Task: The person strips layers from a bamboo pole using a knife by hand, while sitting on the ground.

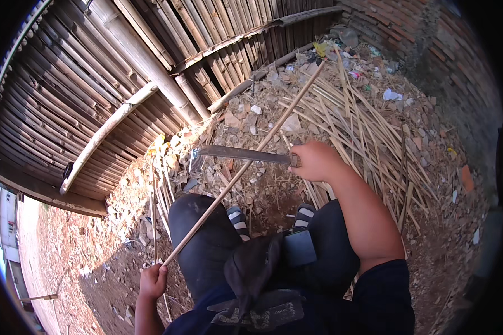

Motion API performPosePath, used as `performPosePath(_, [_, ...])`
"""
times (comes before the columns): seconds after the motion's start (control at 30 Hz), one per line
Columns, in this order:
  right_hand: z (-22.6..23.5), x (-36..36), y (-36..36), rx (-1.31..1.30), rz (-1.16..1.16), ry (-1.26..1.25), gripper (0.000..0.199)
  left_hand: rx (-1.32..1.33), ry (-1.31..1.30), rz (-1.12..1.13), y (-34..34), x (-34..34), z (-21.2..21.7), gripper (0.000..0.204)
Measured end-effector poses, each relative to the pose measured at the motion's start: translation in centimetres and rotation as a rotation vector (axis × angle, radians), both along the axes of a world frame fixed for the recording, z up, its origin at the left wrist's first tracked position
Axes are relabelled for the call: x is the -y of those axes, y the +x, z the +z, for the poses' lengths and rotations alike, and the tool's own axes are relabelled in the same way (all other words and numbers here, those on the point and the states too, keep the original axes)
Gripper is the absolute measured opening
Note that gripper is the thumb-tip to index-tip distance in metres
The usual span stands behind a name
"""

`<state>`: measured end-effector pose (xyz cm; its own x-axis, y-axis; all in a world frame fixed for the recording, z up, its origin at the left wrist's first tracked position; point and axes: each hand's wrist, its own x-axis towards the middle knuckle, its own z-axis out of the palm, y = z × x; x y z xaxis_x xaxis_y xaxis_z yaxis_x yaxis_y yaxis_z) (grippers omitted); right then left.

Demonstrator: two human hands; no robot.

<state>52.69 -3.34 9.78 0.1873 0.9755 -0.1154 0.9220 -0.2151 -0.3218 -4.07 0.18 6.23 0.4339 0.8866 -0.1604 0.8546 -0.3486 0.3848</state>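
Left hand: fingers closed round the lower end of one long, thin cane, which slants up across the right-bent thigh line toward the rubble. Right hand: fingers wrapped about the handle of a long, dark blade, held level across the cane; contact between them cannot be told. Beyond the right hand: loose pile of pale split strips on littered ground. Upper left: slatted cane wall.

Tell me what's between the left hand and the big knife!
In the head view, a stretch of the long thin stick: it runs from the left hand, over the left knee, to where it crosses the big knife.
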Motion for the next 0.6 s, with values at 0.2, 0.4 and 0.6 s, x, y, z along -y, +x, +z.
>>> performPosePath(0.2, [-0.9,0.1,-1.4,-0.150,0.117,0.113,0.038,-0.006,-0.039,-0.023,0.9,-0.6,-0.1,0.037])
performPosePath(0.4, [1.0,-0.2,-2.5,0.052,0.057,-0.067,0.033,0.157,0.119,-0.039,3.8,-0.8,1.7,0.028])
performPosePath(0.6, [0.8,-0.5,-4.7,0.042,0.102,-0.091,0.030,-0.047,0.154,-0.048,4.8,0.1,1.3,0.036])
